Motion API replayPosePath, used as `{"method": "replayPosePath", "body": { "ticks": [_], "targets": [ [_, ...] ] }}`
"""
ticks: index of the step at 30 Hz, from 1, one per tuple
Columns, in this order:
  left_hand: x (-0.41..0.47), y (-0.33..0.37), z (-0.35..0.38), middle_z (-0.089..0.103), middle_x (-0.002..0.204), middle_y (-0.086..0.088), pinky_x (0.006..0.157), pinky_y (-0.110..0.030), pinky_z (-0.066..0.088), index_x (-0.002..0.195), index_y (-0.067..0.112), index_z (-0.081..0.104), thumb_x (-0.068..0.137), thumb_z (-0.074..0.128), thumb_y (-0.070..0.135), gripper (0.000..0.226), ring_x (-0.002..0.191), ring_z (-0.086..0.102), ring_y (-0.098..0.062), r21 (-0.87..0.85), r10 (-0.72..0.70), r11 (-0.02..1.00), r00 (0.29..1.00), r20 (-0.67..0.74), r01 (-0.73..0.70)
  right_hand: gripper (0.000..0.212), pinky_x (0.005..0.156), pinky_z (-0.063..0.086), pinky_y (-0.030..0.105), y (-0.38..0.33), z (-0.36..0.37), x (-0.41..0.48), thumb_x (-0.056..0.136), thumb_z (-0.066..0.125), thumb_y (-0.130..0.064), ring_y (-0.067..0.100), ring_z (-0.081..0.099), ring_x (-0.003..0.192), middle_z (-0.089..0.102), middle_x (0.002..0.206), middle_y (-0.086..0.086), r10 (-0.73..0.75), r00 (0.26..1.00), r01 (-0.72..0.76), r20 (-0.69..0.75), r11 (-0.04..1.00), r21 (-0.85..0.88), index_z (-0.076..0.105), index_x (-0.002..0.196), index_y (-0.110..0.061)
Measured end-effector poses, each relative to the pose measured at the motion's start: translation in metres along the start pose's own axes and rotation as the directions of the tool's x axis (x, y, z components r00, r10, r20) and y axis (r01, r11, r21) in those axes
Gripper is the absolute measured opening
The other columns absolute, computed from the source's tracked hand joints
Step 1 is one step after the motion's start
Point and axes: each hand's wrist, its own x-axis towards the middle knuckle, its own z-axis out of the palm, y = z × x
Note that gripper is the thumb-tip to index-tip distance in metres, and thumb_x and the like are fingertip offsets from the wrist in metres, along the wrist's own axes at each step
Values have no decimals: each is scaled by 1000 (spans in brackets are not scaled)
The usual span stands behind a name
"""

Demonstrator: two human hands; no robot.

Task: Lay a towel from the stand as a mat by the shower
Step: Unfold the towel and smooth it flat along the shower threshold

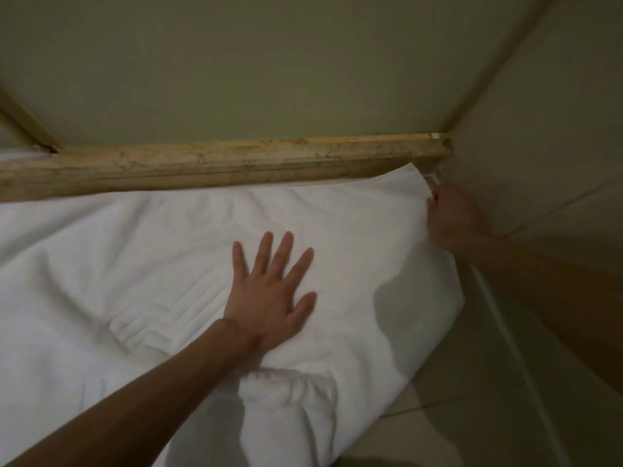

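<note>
A white towel (141,251) lies spread over the floor, its far edge against a worn stone threshold (236,163) of the shower. It is rumpled, with a bunched fold near the bottom centre. My left hand (269,294) presses flat on the towel's middle, fingers straight and spread. My right hand (455,217) grips the towel's far right corner beside the wall, fingers curled round the edge.
Beyond the threshold lies the shower floor (269,69). A tiled wall (546,129) rises on the right, with a wooden door or panel (580,325) lower right. Pale floor tiles (472,416) show to the right of the towel.
</note>
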Motion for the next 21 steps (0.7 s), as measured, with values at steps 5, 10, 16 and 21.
{"method": "replayPosePath", "body": {
  "ticks": [5, 10, 16, 21],
  "targets": [
    [3, 0, 1, 12, 159, -8, 109, -66, -3, 150, 32, 14, 89, 15, 64, 68, 145, 4, -35, -4, -2, 1000, 1000, -3, 2, 26, 83, 42, 41, 1, 11, 2, 97, 43, -23, 42, 54, 103, 58, 112, 26, 9, 1000, -10, 23, 999, 34, 56, 109, -4],
    [2, 1, -1, 3, 160, -6, 109, -64, -9, 150, 34, 6, 87, 10, 65, 70, 146, -6, -33, 1, -15, 1000, 1000, 23, 15, 28, 82, 44, 40, 6, 7, -10, 94, 49, -28, 39, 56, 99, 61, 107, 22, 22, 998, -30, 63, 991, 128, 57, 106, -4],
    [2, 7, -13, -8, 160, -7, 109, -63, -12, 150, 34, -1, 85, 19, 64, 74, 144, -15, -32, -84, -22, 996, 995, 99, 30, 22, 69, 35, 30, 18, -1, -45, 93, 51, -30, 29, 54, 84, 58, 84, 8, 121, 984, -155, 133, 944, 292, 57, 87, -10],
    [-13, 32, -28, -10, 160, -7, 110, -62, -13, 150, 32, -1, 89, 29, 62, 74, 144, -17, -31, -112, 75, 992, 985, 154, -58, 19, 67, 35, 29, 29, -5, -86, 92, 53, -23, 26, 55, 78, 59, 78, 6, 147, 974, -208, 175, 887, 412, 61, 80, -11]
  ]
}}
